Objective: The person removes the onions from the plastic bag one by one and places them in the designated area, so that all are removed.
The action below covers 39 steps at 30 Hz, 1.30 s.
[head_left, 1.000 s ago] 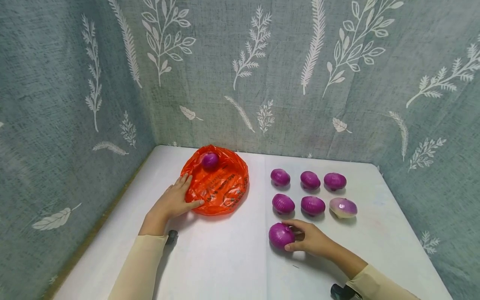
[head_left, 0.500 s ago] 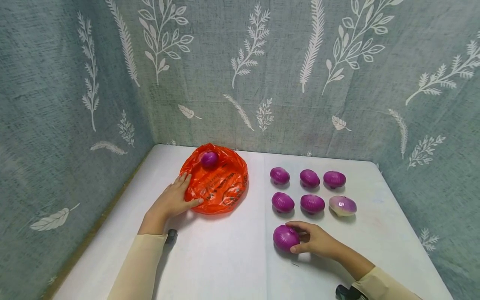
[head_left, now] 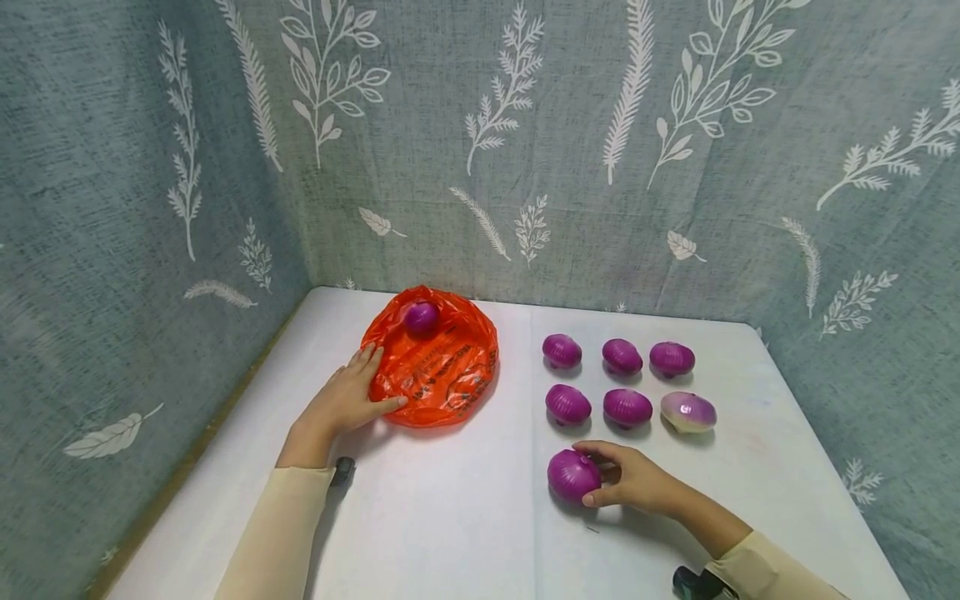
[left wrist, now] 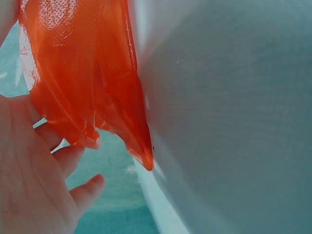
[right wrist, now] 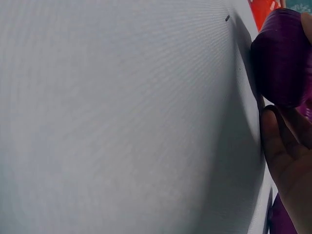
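In the head view my right hand (head_left: 626, 477) holds a purple onion (head_left: 573, 476) at the front of the onion group, thumb and fingers on its right side. The right wrist view has this onion (right wrist: 280, 58) close to the table, between thumb and fingers. My left hand (head_left: 347, 402) rests with spread, nearly straight fingers on the left rim of a round, rolled-down orange plastic bag (head_left: 450, 358). In the left wrist view the bag's side (left wrist: 87, 73) lies against those fingers. One purple onion (head_left: 422, 317) sits inside the bag at the back.
Two rows of onions stand on the right half of the white table (head_left: 450, 517), behind my right hand. The nearest right one is a paler purple-and-white onion (head_left: 688, 412). Leaf-patterned grey-green cloth (head_left: 450, 125) walls the table at the back and sides.
My right hand has shifted slightly right and toward me with the onion, then stayed nearly still over the last half second. The left hand and bag keep their place.
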### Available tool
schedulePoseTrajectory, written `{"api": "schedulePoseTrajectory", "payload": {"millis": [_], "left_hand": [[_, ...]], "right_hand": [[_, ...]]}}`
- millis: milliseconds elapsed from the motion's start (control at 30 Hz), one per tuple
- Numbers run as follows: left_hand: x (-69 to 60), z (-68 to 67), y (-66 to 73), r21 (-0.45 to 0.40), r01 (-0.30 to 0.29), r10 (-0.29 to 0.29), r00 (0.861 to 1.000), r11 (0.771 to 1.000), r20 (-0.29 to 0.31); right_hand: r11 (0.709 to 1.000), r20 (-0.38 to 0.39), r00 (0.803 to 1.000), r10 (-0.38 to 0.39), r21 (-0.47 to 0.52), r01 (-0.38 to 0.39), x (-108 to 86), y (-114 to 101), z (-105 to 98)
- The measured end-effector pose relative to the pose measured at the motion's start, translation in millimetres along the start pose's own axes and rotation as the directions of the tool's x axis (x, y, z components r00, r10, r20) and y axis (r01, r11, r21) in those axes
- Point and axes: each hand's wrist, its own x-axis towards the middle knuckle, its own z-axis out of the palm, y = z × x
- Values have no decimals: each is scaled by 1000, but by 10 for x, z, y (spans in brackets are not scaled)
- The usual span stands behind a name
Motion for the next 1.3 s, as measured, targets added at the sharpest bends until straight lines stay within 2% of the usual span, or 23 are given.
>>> {"api": "schedulePoseTrajectory", "payload": {"millis": [333,700,933,1067,1300], "left_hand": [[-16,18,-35,-9,-2,2,1000,1000,-12],[-22,30,-39,-18,4,-4,1000,1000,-14],[-19,35,-27,-17,0,-1,1000,1000,-16],[1,55,-1,-21,-1,1,1000,1000,-12],[43,86,53,-32,10,-11,1000,999,-14]], "right_hand": [[999,-3,999,-34,-36,33,59,-82,-66],[990,9,998,-67,-120,67,220,-264,-149],[971,32,997,-70,-225,76,456,-431,-164],[965,57,996,-65,-252,77,621,-547,-159],[949,72,991,-109,-290,125,884,-701,-147]]}}
